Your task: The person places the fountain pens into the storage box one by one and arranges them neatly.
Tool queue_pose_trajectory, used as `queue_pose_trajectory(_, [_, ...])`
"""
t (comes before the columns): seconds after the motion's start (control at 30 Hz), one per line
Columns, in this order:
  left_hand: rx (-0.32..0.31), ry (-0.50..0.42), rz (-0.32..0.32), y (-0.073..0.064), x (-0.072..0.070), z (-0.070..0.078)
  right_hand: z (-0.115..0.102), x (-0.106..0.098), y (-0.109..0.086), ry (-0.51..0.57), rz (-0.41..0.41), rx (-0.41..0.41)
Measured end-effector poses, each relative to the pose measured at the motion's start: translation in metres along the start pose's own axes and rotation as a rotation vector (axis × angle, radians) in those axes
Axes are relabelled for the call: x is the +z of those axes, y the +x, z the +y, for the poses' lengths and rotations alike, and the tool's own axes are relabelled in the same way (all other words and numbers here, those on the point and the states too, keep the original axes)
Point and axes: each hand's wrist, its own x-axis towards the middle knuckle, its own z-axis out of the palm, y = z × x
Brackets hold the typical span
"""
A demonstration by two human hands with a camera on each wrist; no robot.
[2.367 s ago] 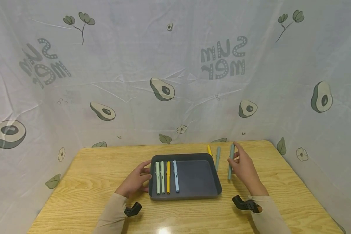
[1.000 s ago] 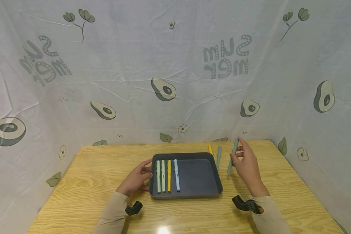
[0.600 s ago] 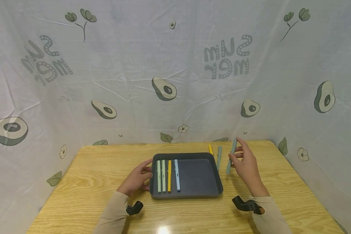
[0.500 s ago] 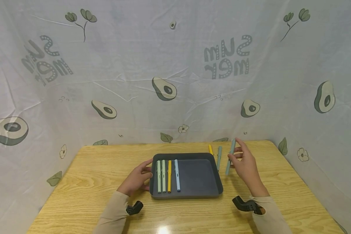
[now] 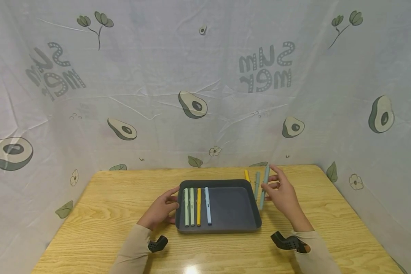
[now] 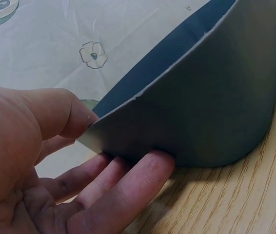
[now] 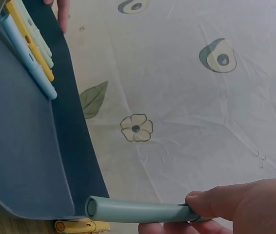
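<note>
While our left hand (image 5: 160, 209) rests relaxed fingers against the tray (image 5: 219, 231), presumably to steady it, two pale green pens (image 5: 186, 207), a yellow pen (image 5: 198, 209) and a light blue pen (image 5: 208, 207) lie inside, nearer that hand, probably so grouped for neatness. Just left of our right hand (image 5: 281, 193) lie a second yellow pen (image 5: 247, 175) (partly hidden behind the tray) and a grey-green pen (image 5: 257, 182). Our right hand pinches a tilted blue-green pen (image 5: 265, 190) outside the tray, perhaps leaving its lower end free for control.
</note>
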Motion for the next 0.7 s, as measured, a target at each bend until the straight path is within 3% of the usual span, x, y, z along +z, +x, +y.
queue_pose_trajectory(0.7, [-0.009, -0.004, 0.006, -0.004, 0.000, 0.005, -0.012, 0.017, -0.002, 0.028, -0.029, -0.016])
